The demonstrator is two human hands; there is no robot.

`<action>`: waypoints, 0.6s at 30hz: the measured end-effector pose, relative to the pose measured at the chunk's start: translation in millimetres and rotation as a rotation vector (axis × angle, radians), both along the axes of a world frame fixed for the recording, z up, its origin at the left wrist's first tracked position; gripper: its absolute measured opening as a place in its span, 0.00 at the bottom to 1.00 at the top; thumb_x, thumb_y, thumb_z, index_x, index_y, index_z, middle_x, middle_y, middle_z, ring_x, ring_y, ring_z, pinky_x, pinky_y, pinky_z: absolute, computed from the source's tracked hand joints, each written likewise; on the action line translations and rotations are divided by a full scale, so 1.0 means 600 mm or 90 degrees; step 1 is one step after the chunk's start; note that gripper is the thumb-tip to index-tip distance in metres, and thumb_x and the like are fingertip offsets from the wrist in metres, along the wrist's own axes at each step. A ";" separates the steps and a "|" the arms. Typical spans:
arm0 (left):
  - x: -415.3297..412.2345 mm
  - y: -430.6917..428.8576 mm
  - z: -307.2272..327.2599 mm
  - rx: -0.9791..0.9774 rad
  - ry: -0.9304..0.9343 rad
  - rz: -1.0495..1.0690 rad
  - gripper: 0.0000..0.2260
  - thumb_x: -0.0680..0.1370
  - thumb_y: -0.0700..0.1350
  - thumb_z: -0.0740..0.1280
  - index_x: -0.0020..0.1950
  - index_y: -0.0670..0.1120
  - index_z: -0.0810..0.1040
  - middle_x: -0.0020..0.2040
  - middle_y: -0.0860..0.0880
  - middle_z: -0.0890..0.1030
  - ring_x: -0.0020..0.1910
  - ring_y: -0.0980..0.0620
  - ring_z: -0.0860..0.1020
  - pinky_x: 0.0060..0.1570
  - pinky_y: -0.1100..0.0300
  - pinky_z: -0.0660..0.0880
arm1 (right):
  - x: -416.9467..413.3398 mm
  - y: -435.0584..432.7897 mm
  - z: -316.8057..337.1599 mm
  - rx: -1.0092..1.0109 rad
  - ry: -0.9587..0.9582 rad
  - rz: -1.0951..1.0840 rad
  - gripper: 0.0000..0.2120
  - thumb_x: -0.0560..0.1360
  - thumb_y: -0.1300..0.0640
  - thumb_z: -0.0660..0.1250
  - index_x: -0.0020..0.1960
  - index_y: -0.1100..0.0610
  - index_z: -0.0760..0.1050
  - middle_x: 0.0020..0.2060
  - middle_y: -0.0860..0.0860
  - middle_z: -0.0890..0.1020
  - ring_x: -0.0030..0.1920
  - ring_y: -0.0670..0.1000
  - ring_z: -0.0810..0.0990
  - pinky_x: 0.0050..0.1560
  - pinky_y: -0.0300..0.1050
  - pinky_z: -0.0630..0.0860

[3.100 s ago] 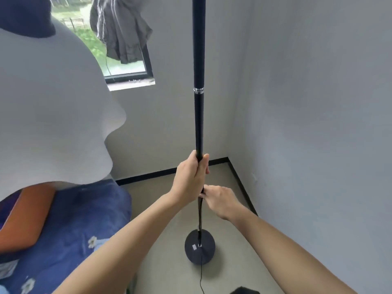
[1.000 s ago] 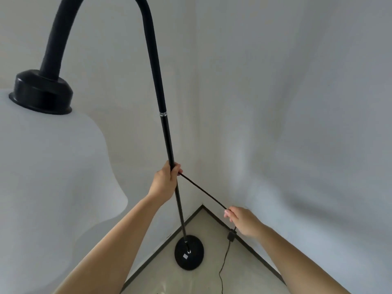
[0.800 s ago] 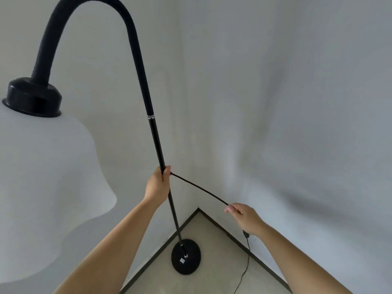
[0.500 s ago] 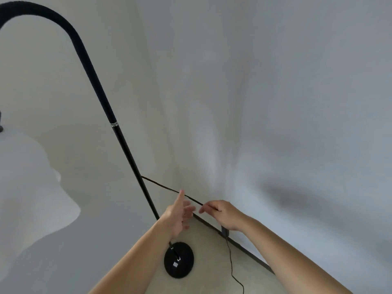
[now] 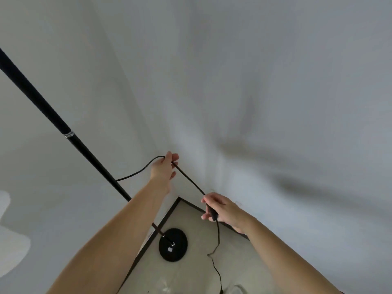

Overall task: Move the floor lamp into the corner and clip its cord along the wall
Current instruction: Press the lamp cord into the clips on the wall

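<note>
Hands: left hand [image 5: 163, 170] and right hand [image 5: 220, 207] pinch the cord [image 5: 188, 179] | cord slants from middle down-right along the wall | lamp base [image 5: 173, 244] sits in the corner, bottom middle

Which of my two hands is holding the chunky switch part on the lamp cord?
The right hand, lower and nearer the floor, grips the inline switch. The left hand, higher up, only pinches the thin cord.

The matt black metal lamp pole [image 5: 38, 98] is showing a shiny silver collar [image 5: 69, 134]; smooth white painted walls [image 5: 275, 81] are looking matt.
</note>
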State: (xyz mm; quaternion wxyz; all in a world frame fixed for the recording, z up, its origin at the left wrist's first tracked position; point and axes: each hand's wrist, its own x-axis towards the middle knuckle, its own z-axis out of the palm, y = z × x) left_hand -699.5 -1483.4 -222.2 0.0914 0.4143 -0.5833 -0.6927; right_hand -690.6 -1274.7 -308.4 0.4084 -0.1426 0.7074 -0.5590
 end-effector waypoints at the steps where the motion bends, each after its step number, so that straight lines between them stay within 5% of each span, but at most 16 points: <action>1: -0.005 -0.002 -0.003 -0.007 -0.002 0.009 0.12 0.81 0.51 0.61 0.48 0.48 0.82 0.54 0.51 0.85 0.48 0.54 0.80 0.57 0.51 0.76 | 0.002 0.006 -0.006 -0.004 -0.001 -0.018 0.16 0.80 0.40 0.59 0.55 0.50 0.76 0.36 0.50 0.78 0.41 0.52 0.84 0.51 0.51 0.82; 4: -0.016 -0.017 -0.003 -0.008 0.001 0.061 0.13 0.82 0.53 0.60 0.50 0.48 0.81 0.56 0.51 0.84 0.50 0.53 0.80 0.56 0.52 0.76 | 0.019 0.039 -0.053 0.120 0.091 0.037 0.20 0.78 0.33 0.55 0.54 0.47 0.75 0.29 0.48 0.74 0.31 0.48 0.78 0.47 0.47 0.80; 8: -0.010 -0.031 -0.025 -0.022 -0.053 0.046 0.15 0.81 0.55 0.60 0.52 0.47 0.81 0.57 0.50 0.83 0.55 0.52 0.79 0.52 0.54 0.77 | 0.048 0.097 -0.108 0.212 0.075 0.016 0.19 0.81 0.41 0.56 0.48 0.51 0.80 0.29 0.47 0.64 0.27 0.45 0.66 0.37 0.41 0.72; 14: 0.037 0.031 -0.109 0.059 -0.231 -0.214 0.26 0.76 0.60 0.67 0.62 0.40 0.74 0.61 0.42 0.76 0.62 0.43 0.75 0.60 0.45 0.77 | 0.055 0.093 -0.081 0.215 0.149 -0.045 0.17 0.82 0.44 0.57 0.50 0.50 0.82 0.30 0.53 0.65 0.28 0.47 0.64 0.32 0.39 0.63; 18: 0.055 0.072 -0.149 0.078 -0.275 -0.379 0.24 0.77 0.61 0.65 0.60 0.41 0.75 0.56 0.43 0.77 0.52 0.47 0.77 0.45 0.51 0.77 | 0.060 0.085 -0.057 0.192 0.162 -0.110 0.17 0.82 0.43 0.56 0.51 0.45 0.82 0.27 0.49 0.66 0.23 0.44 0.63 0.30 0.38 0.62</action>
